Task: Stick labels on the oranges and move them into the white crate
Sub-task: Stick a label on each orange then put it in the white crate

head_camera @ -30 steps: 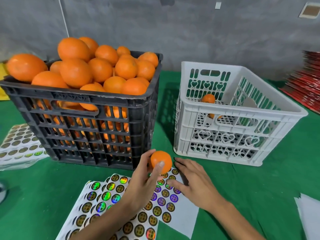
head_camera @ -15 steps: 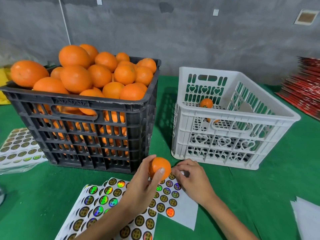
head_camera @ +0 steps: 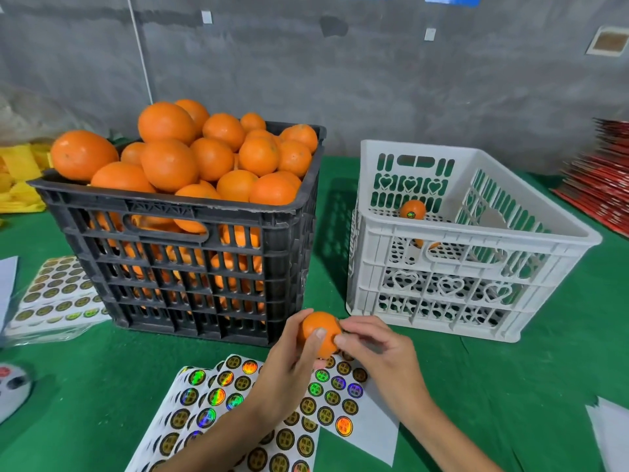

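Note:
My left hand (head_camera: 286, 366) grips a small orange (head_camera: 318, 332) above the sheets of round holographic labels (head_camera: 218, 403) on the green table. My right hand (head_camera: 377, 356) has its curled fingers against the orange's right side; whether a label is under them is hidden. The black crate (head_camera: 190, 260) on the left is heaped with oranges (head_camera: 190, 158). The white crate (head_camera: 469, 243) on the right holds a labelled orange (head_camera: 412, 210) and another seen through its front wall.
More label sheets (head_camera: 58, 291) lie left of the black crate. A round grey object (head_camera: 13, 390) sits at the left edge. Red stacked items (head_camera: 602, 185) are at the far right, white paper (head_camera: 609, 434) at the lower right, yellow material (head_camera: 20, 178) at the far left.
My right hand left the label sheet, curled its fingers and rose to the orange's right side. My left hand kept hold of the orange. The camera tilted up.

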